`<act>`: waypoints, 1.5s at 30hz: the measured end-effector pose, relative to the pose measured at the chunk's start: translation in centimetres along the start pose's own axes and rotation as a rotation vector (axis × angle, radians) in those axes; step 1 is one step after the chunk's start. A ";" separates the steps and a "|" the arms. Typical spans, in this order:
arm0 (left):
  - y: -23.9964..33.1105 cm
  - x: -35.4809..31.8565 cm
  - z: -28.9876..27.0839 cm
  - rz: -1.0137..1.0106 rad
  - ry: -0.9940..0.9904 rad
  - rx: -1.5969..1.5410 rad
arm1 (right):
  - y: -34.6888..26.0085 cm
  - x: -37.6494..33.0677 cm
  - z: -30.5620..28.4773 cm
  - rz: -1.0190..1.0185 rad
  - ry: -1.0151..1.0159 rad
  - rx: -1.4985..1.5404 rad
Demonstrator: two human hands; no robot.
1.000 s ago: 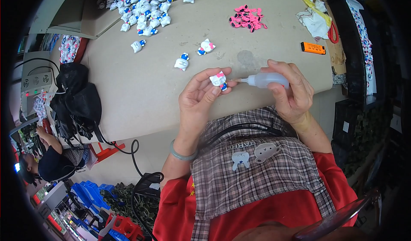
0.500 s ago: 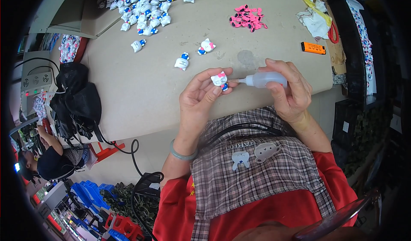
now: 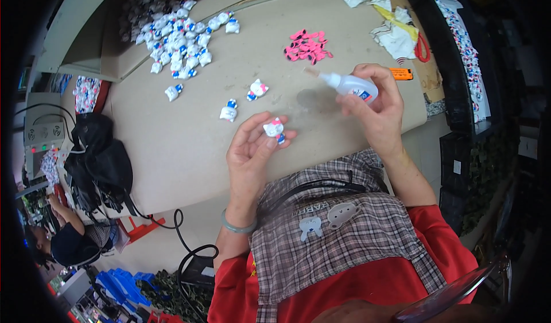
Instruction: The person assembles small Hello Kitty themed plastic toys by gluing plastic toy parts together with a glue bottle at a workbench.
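Between the thumb and fingers of my left hand (image 3: 248, 151) is a small white cat figurine (image 3: 274, 129) with a pink bow and a blue body. My right hand (image 3: 383, 105) grips a translucent squeeze bottle (image 3: 354, 88), tilted so its thin nozzle points up and left, apart from the figurine. Beyond my left hand, two loose figurines (image 3: 228, 112) lie on the table, one back up and the other showing a pink bow. A third figurine (image 3: 173, 93) rests farther left. Small pink and black pieces (image 3: 307, 46) form a heap past the bottle.
Many more figurines (image 3: 181, 39) are piled at the far left of the table (image 3: 189, 156). White cloths (image 3: 395, 41), a red loop handle (image 3: 422, 47) and an orange block-shaped item (image 3: 402, 74) are at the right. A black bag (image 3: 97, 156) hangs at the left edge; a co-worker (image 3: 69, 231) sits beyond.
My right hand has lifted the bottle up and away, so its nozzle no longer meets the figurine. My left hand still holds the figurine, slightly lower and left. The whole view has shifted.
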State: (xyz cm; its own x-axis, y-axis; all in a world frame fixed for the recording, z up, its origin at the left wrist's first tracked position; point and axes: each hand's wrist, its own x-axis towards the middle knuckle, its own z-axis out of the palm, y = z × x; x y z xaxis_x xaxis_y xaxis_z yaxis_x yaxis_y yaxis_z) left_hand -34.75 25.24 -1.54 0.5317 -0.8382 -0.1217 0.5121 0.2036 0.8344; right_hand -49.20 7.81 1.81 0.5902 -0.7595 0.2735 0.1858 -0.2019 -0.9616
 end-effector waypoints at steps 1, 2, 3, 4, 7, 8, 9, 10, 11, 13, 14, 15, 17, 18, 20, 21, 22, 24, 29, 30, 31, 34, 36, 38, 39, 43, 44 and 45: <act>0.0 0.0 -0.1 -0.008 0.008 0.004 | 0.0 0.5 -0.2 0.119 0.014 0.119; 0.0 0.1 -0.2 -0.002 -0.004 -0.001 | 0.2 1.1 -0.6 0.107 0.018 0.111; -0.1 0.1 -0.2 -0.015 -0.004 0.005 | 0.4 1.6 -1.1 0.179 0.015 0.101; -0.1 0.1 -0.3 -0.029 -0.003 0.012 | 0.6 2.2 -1.3 0.251 0.012 0.092; -0.1 0.1 -0.2 -0.026 -0.014 0.012 | 0.6 3.5 -1.7 0.321 -0.019 0.033; -0.1 0.2 -0.2 -0.025 -0.018 0.009 | 1.0 3.9 -1.8 0.318 -0.018 0.029; -0.1 0.1 -0.2 -0.012 -0.026 0.028 | 1.6 4.2 -1.9 0.321 -0.009 -0.090; -0.2 0.1 -0.2 0.001 -0.034 0.048 | 2.1 4.7 -2.0 0.323 0.001 -0.209; -0.2 0.1 -0.1 0.002 -0.037 0.045 | 2.2 5.2 -2.0 0.321 0.002 -0.213; 0.0 0.0 -0.1 0.000 -0.037 0.052 | 2.6 6.1 -2.0 0.044 -0.010 -0.684; -0.1 0.0 -0.1 0.001 -0.037 0.051 | 2.7 6.5 -2.0 0.043 -0.011 -0.685; -0.1 0.1 -0.1 0.002 -0.047 0.048 | 2.8 6.9 -1.9 -0.031 -0.051 -0.778; -0.1 0.1 -0.1 0.004 -0.056 0.045 | 3.0 7.4 -1.9 -0.106 -0.092 -0.869; -0.1 0.1 -0.1 0.001 -0.060 0.044 | 3.1 7.6 -1.8 -0.089 -0.121 -0.903; -0.1 0.1 -0.1 -0.001 -0.063 0.043 | 3.1 7.8 -1.8 -0.072 -0.152 -0.937; -0.1 0.1 -0.2 -0.008 -0.064 0.042 | 3.0 7.9 -1.7 -0.061 -0.176 -0.977; -0.1 0.1 -0.2 -0.015 -0.066 0.041 | 3.0 8.0 -1.6 -0.051 -0.200 -1.017; -0.1 0.1 -0.2 -0.016 -0.069 0.042 | 3.0 8.0 -1.7 -0.087 -0.227 -1.039; -0.1 0.0 -0.4 -0.015 -0.082 0.042 | 2.9 8.0 -2.1 -0.152 -0.294 -1.031; -0.1 0.0 -0.4 -0.025 -0.082 0.041 | 2.9 8.1 -2.3 -0.181 -0.309 -1.011; 0.0 0.1 -0.3 -0.035 -0.081 0.041 | 2.9 8.1 -2.5 -0.209 -0.325 -0.990; 0.2 0.0 0.0 -0.044 -0.034 0.010 | 1.8 7.4 -2.2 -0.136 -0.312 -0.897; 0.2 0.2 0.1 -0.044 -0.031 0.014 | 0.8 6.4 -1.8 0.065 -0.331 -0.723; 0.1 0.2 0.0 -0.047 -0.025 0.018 | -0.1 5.1 -0.9 0.268 -0.349 -0.544; 0.1 0.3 0.1 -0.052 -0.030 0.010 | -0.8 4.5 -0.4 0.320 -0.376 -0.389; -0.1 0.2 0.4 -0.051 -0.027 0.007 | -1.1 2.1 1.1 0.373 -0.478 -0.161; -0.1 0.1 0.4 -0.054 -0.028 0.006 | -1.2 1.7 1.4 0.369 -0.531 -0.127; -0.2 0.1 0.4 -0.038 -0.036 0.027 | -1.3 1.3 1.6 0.385 -0.536 -0.092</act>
State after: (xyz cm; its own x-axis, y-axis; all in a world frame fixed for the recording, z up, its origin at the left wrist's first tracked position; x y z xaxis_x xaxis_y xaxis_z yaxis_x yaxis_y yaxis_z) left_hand -35.05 24.89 -1.47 0.4870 -0.8630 -0.1343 0.5126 0.1580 0.8440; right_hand -47.35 8.06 3.44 0.9143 -0.3801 -0.1398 -0.1703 -0.0476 -0.9842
